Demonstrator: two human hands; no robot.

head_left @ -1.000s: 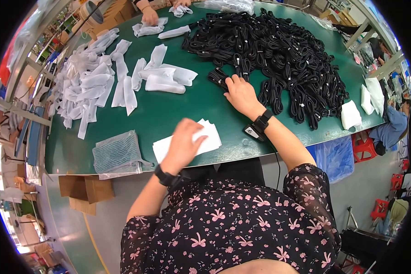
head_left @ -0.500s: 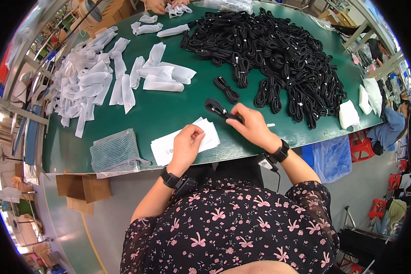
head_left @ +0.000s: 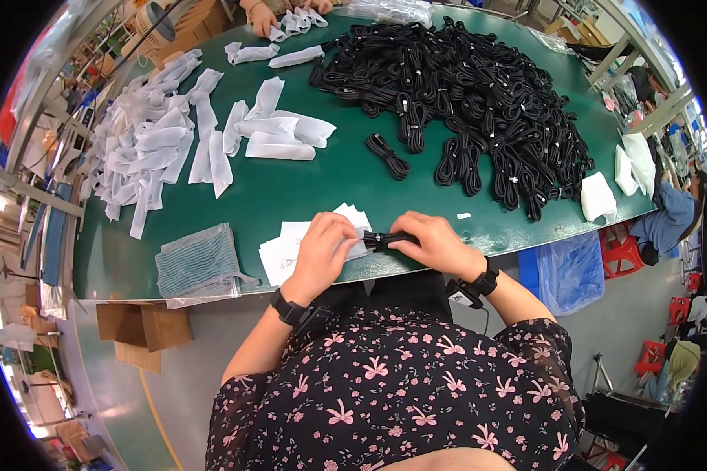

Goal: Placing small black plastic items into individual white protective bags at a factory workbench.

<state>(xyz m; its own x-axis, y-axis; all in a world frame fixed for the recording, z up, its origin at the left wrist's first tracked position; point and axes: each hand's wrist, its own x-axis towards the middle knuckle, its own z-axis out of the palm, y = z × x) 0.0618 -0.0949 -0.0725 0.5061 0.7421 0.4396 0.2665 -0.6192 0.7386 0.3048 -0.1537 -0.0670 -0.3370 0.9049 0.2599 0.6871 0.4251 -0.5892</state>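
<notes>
At the near edge of the table my right hand (head_left: 436, 245) grips a coiled black cable (head_left: 382, 239). The cable's left end meets the mouth of a white bag (head_left: 357, 246), pinched by the fingers of my left hand (head_left: 322, 250). How far the cable reaches into the bag is hard to see. Under my left hand lies a fanned stack of flat white bags (head_left: 276, 259). One loose cable coil (head_left: 387, 156) rests just beyond my hands, in front of a large heap of black cable coils (head_left: 463, 94).
Filled white bags (head_left: 145, 145) pile up at the left, with several more (head_left: 283, 129) nearer the middle. A bagged blue-green striped cloth (head_left: 199, 261) lies at the front left. White pads (head_left: 598, 196) sit at the right edge. Across the table are another person's hands (head_left: 263, 20).
My right hand has brought the cable down and toward my left hand, against the bag. My left hand has lifted a bag's edge. The other person's hands have shifted at the far side.
</notes>
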